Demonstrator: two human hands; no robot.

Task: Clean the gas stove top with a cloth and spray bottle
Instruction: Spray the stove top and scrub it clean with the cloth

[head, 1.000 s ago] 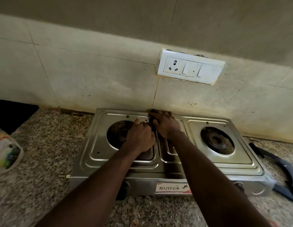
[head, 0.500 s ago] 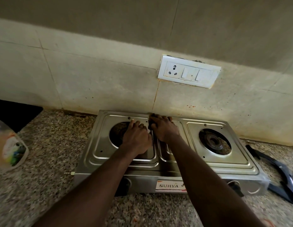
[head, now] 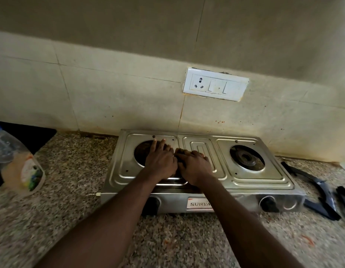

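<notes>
A steel two-burner gas stove (head: pixel 254 180) stands on the speckled granite counter against the wall. My left hand (head: pixel 160 163) lies flat over the left burner opening, fingers stretched toward the back. My right hand (head: pixel 194 167) is right beside it on the stove's centre strip, its fingers curled over a dark cloth (head: pixel 177 160). Only a sliver of the cloth shows between the two hands. A clear spray bottle (head: pixel 19 167) with a colourful label stands on the counter at the far left, away from both hands.
The right burner (head: pixel 246 158) sits bare, without a pan support. Dark pan supports (head: pixel 320 192) lie on the counter right of the stove. Two black knobs (head: pixel 268 204) face me. A white socket-and-switch plate (head: pixel 216 85) is on the tiled wall behind.
My right hand has dragged the cloth from the stove's back edge toward me along the centre strip. My left hand has stayed over the left burner.
</notes>
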